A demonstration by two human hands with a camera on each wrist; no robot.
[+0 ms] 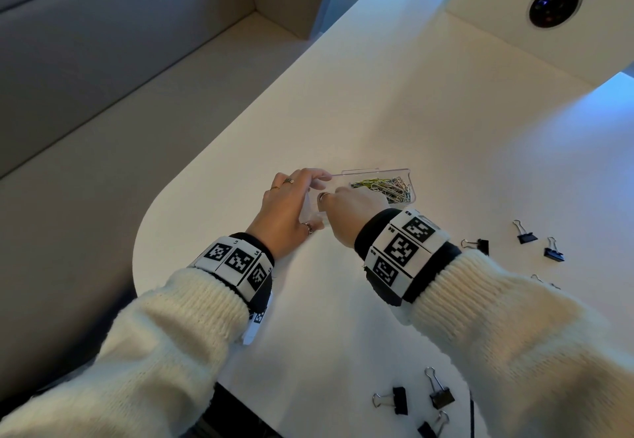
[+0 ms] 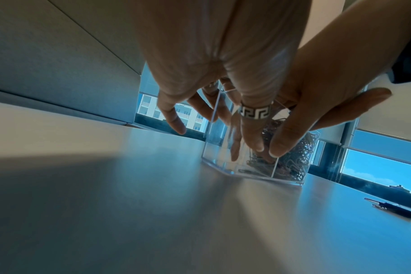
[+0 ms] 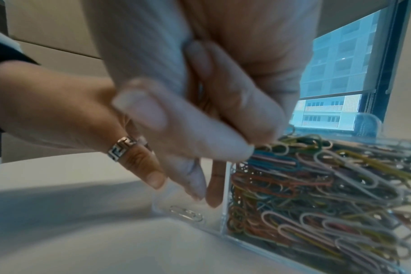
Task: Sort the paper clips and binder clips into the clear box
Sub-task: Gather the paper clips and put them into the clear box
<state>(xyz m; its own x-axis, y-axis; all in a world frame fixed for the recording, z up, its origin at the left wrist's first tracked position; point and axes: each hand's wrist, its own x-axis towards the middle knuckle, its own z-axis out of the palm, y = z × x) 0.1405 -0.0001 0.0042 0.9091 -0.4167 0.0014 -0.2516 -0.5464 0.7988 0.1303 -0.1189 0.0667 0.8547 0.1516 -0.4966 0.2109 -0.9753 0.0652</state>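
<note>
The clear box stands on the white table, its right compartment packed with colourful paper clips. My left hand grips the box's left end, ringed thumb on the near wall and fingers behind. My right hand hovers over the left compartment with fingers reaching down inside. A single silver paper clip lies on that compartment's floor, just below those fingertips. Whether the right hand holds anything is hidden by its curled thumb. Several black binder clips lie loose to the right and near me.
The table's rounded edge runs close to the left of the box, with a beige bench beyond. A raised white panel with a round socket stands at the back right. One binder clip lies right of the box.
</note>
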